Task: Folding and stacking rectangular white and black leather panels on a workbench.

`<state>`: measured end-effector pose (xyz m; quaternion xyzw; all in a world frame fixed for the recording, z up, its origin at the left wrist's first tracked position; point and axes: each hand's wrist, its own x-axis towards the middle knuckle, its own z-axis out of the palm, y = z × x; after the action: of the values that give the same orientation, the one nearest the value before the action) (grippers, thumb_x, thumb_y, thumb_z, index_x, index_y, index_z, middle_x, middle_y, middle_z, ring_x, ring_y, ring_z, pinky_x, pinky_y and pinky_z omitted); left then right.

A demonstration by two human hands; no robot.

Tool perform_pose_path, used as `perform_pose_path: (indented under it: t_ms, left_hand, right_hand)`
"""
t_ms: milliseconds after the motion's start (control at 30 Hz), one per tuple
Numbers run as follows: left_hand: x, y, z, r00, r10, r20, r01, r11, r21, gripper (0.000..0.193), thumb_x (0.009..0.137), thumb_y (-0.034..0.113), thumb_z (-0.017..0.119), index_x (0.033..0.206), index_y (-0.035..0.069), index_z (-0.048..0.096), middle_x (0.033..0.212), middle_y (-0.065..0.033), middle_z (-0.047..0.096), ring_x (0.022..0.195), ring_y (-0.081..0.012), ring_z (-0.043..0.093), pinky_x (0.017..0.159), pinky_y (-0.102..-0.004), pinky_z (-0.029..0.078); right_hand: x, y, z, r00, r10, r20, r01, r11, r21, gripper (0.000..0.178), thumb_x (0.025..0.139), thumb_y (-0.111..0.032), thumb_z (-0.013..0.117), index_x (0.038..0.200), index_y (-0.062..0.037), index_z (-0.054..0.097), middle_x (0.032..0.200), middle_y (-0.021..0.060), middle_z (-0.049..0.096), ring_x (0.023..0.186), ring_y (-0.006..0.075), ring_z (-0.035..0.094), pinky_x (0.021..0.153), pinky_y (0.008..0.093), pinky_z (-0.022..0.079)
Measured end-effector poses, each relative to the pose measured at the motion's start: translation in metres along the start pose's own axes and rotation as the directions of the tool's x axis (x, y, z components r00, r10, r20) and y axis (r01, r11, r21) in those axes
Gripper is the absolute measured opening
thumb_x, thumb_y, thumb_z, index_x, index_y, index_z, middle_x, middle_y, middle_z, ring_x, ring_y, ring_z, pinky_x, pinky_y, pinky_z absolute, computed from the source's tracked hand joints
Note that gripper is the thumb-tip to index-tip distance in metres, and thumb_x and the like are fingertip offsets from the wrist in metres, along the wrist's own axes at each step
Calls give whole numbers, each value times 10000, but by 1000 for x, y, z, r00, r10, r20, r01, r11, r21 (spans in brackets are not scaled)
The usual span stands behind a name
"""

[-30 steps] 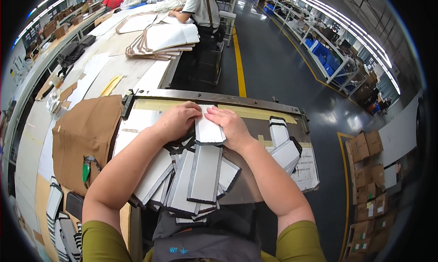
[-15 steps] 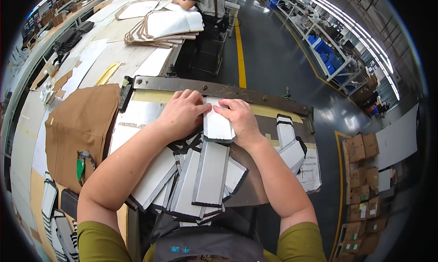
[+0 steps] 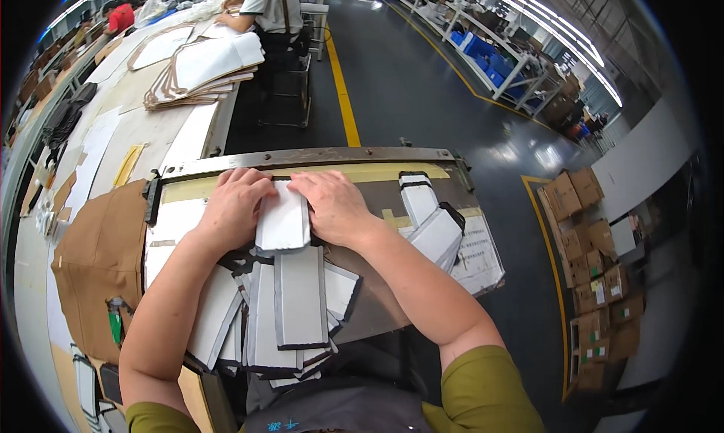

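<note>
A white rectangular panel with grey edging point(image 3: 283, 223) lies between my hands, near the metal bar at the far side of the work board. My left hand point(image 3: 237, 209) is closed at its left edge, fingers curled. My right hand point(image 3: 330, 208) holds its upper right edge, fingers bent over the far corner. Both thumbs are mostly hidden. Under its near end begins a loose, fanned pile of similar white panels point(image 3: 301, 301) with black-edged ends, overhanging the board's near edge. Two more such panels point(image 3: 437, 237) lie overlapped to the right of my right hand.
A metal bar point(image 3: 309, 159) crosses the board's far side. Brown fabric point(image 3: 102, 267) lies at left. Beyond, a long table carries stacked brown-edged white sheets point(image 3: 215, 63), with a person point(image 3: 271, 14) beside it. Cardboard boxes point(image 3: 596, 290) are piled on the right.
The view has shifted, so the scene sits further left. My thumbs, earlier on top of the panel, have slipped mostly out of sight; both hands stay at its edges.
</note>
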<state>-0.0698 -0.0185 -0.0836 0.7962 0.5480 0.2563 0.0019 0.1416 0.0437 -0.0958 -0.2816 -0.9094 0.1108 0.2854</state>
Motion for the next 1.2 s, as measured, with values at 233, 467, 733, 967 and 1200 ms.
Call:
perform_pose_path:
  t_ms: [233,467,733,967,1200]
  left_hand:
    - [-2,-8,2,982,86,-167,-118,974,-193,193,778,106,748,969,82,734,915,-87,712,962,-259,651,950,-364,453]
    - [6,-1,-7,846,-310,-433,129,908,-397,284,848,138,782,953,37,538,889,-94,592,724,-218,571,654,-337,486]
    - [-5,-22,13,979,185,80,-176,978,-113,579,797,6,675,1357,100,561,1420,-146,533,1304,-344,507,1095,-421,417]
    - [-3,3,-14,950,215,228,-178,969,-172,596,803,21,646,1382,125,548,1489,-100,488,1393,-322,420,1167,-451,322]
    - [-6,0,-2,972,148,184,-111,974,-197,437,823,14,660,1232,166,687,1375,-85,597,1261,-288,558,1098,-421,400]
  right_hand:
    - [6,3,-9,977,-20,-213,33,998,57,160,749,-88,795,867,-68,689,904,85,691,931,265,651,949,395,475]
    - [9,-2,-36,857,-87,-508,76,996,-41,126,733,12,714,776,-90,654,798,34,662,772,257,620,828,380,449]
    - [1,-23,-21,995,-23,-94,48,963,266,160,710,0,772,842,-83,735,849,51,690,840,250,643,763,341,499]
    - [0,-4,-17,995,78,58,-97,736,670,153,764,69,745,827,-66,711,908,41,695,902,175,657,839,298,515]
    - [0,5,-18,983,61,171,-142,842,521,341,760,-68,810,1080,-52,691,1128,79,686,1083,233,628,975,343,481]
